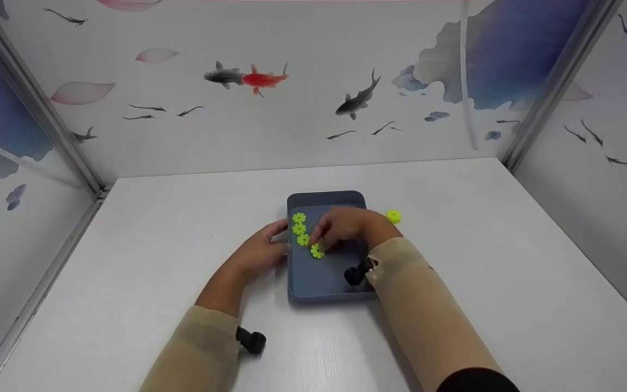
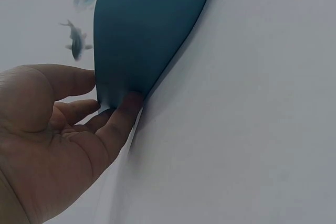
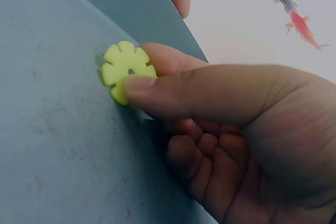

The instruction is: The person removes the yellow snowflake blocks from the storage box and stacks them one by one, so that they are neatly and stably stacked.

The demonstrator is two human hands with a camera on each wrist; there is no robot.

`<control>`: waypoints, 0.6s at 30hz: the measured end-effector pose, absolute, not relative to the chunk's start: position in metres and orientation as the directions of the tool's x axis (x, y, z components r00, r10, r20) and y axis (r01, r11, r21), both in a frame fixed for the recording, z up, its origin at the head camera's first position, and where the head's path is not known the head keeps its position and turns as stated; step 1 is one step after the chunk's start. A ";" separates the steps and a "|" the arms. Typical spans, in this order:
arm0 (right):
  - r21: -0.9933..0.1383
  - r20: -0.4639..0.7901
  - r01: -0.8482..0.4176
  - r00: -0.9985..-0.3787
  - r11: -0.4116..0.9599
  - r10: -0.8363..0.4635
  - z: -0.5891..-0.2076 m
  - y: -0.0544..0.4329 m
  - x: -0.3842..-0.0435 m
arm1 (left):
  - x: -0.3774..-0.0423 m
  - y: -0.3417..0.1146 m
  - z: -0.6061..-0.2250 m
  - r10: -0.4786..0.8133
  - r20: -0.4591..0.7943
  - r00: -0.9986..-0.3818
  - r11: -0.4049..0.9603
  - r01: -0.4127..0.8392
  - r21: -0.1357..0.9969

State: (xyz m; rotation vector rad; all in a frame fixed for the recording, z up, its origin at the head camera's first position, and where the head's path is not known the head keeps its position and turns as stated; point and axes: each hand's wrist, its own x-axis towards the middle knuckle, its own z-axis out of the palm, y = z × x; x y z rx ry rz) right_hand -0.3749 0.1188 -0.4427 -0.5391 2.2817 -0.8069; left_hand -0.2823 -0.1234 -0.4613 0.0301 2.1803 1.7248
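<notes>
Between thumb and forefinger, my right hand (image 1: 340, 226) pinches a yellow-green notched plastic disc (image 3: 126, 69) with a small hole in its middle. This disc is inside the blue-grey tray (image 1: 330, 280), close to the tray floor. Three similar discs (image 1: 299, 229) form a line along the tray's left side, just beyond the pinched one. My left hand (image 1: 259, 251) is at the tray's left side, its fingertips touching the outer wall (image 2: 147, 30). The fingers of that hand are spread and loosely bent, not wrapped round the wall.
More yellow-green discs (image 1: 393, 216), apparently stacked, sit on the white table (image 1: 183, 218) to the right of the tray, beyond my right wrist. White panels (image 1: 302, 130) printed with fish and petals enclose the table at the back and sides.
</notes>
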 end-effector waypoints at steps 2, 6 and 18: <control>-0.697 -0.425 -0.148 -0.703 0.702 -0.571 -0.443 0.120 -0.376 | -0.282 -0.123 -0.461 0.234 -0.267 -0.935 0.254 -0.206 0.945; -0.748 -0.405 -0.113 -0.703 0.654 -0.585 -0.444 0.121 -0.376 | -0.282 -0.123 -0.460 0.228 -0.265 -0.937 0.270 -0.201 0.942; -0.843 -0.343 0.008 -0.778 0.537 -0.526 -0.447 0.127 -0.379 | -0.284 -0.124 -0.463 0.224 -0.258 -0.940 0.285 -0.190 0.939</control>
